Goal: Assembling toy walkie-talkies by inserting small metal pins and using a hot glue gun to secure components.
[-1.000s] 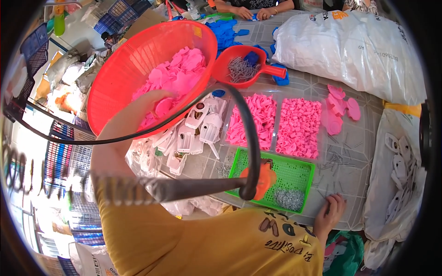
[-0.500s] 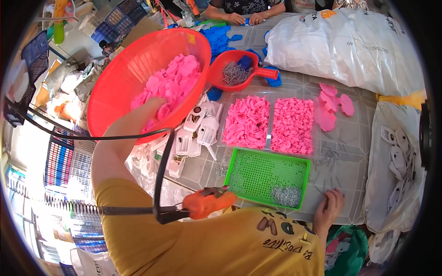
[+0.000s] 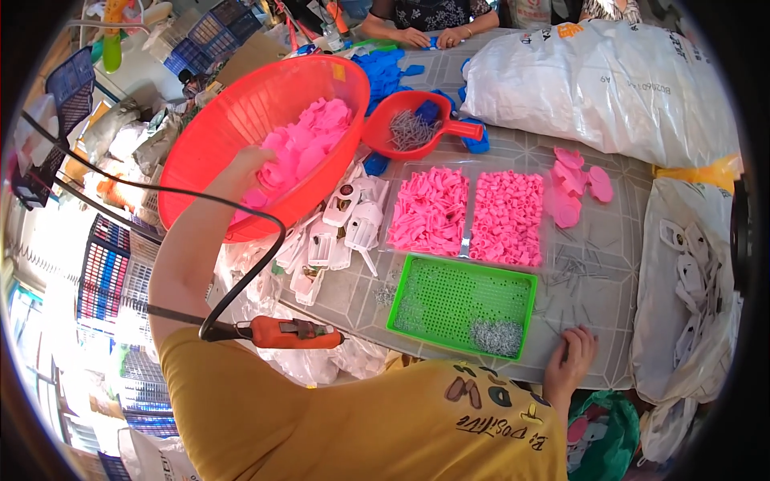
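Observation:
My left hand point(image 3: 255, 167) reaches into a large red plastic basin point(image 3: 204, 136) at the left and touches the heap of flat pink plastic pieces point(image 3: 309, 132) there. Its fingertips are hidden among them. On the near right of the table rests my right hand point(image 3: 571, 354), fingers slightly bent and apart, with nothing visible in it. Thin metal pins point(image 3: 571, 268) lie scattered beyond that hand. To its left is a green perforated tray point(image 3: 449, 305) with a pile of small screws point(image 3: 496, 337) in one corner. An orange electric screwdriver point(image 3: 295, 333) hangs by its cable near my left upper arm.
Two clear trays hold curved pink parts point(image 3: 429, 212) and small pink parts point(image 3: 508, 216). A red scoop point(image 3: 401, 100) contains metal pins. White housings point(image 3: 341, 228) lie beside the basin. Large white sacks point(image 3: 593, 88) line the right. Across the table, another person's hands point(image 3: 437, 38) handle something blue.
The hanging screwdriver has swung left, away from the green tray, and its cable has shifted. My left hand has moved slightly up within the basin; my right hand has hardly moved.

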Tool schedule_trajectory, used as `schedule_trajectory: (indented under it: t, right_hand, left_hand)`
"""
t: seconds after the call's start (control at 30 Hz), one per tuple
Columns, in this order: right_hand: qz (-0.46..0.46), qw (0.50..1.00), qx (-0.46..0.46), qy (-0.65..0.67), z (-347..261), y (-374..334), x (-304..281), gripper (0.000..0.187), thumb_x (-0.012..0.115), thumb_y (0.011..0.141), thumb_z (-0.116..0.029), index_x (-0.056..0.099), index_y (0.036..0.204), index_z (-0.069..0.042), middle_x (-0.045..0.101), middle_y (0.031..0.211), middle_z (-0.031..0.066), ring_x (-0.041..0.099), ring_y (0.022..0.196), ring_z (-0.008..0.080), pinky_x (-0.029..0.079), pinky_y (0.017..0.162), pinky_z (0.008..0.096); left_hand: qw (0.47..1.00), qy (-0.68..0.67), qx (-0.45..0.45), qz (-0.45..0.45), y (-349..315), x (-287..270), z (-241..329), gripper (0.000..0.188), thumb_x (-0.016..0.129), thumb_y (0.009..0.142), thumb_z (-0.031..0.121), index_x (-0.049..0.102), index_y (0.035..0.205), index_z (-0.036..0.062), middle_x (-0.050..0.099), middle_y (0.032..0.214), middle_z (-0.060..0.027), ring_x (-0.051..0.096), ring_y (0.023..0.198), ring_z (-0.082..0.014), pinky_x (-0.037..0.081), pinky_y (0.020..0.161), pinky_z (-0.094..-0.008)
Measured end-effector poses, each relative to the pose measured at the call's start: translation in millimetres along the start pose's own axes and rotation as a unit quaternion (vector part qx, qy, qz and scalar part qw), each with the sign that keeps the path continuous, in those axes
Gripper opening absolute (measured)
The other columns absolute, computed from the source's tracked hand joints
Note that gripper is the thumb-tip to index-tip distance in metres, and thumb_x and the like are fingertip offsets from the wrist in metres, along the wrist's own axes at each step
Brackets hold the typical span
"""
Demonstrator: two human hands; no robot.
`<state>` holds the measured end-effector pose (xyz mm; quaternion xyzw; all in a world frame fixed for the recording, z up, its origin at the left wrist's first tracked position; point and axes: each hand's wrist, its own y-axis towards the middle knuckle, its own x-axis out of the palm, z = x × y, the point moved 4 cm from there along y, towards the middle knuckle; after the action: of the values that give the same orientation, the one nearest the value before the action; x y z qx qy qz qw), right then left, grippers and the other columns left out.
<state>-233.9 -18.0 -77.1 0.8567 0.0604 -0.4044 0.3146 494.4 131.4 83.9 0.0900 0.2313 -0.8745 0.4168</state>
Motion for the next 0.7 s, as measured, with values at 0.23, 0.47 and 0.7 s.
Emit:
schedule_trajectory:
  t: [0.23,0.47,0.7]
  right_hand:
    - [0.007,1.0,0.013,-0.021,3,-6,-10,0.019,0.061,0.08,0.004,0.061,0.097,-0.005,0.063,0.102,0.0134,0.059,0.109,0.0378,0.038,0.106,0.0552]
    - [0.016,0.999,0.034,0.021,3,4,-6,0.022,0.066,0.075,0.001,0.063,0.095,-0.007,0.065,0.102,0.0109,0.06,0.11,0.0347,0.036,0.107,0.0576]
    - [0.033,0.998,0.049,0.019,11,-1,-13,0.018,0.065,0.077,0.001,0.063,0.093,-0.007,0.065,0.1,0.0096,0.06,0.109,0.0316,0.038,0.106,0.056]
  left_hand:
    - [0.968,0.081,0.211,0.11,-25,49,103,0.033,0.069,0.079,0.008,0.064,0.111,0.0021,0.068,0.093,-0.0087,0.066,0.081,-0.0231,0.056,0.068,-0.042]
    - [0.911,0.033,0.396,-0.115,-95,230,182,0.052,0.072,0.083,0.007,0.057,0.132,0.0023,0.066,0.118,-0.0087,0.067,0.101,-0.0189,0.056,0.087,-0.0307]
    - [0.864,0.046,0.361,-0.347,-119,479,137,0.059,0.077,0.081,0.01,0.054,0.135,0.0012,0.06,0.125,-0.011,0.06,0.11,-0.0184,0.051,0.093,-0.0303]
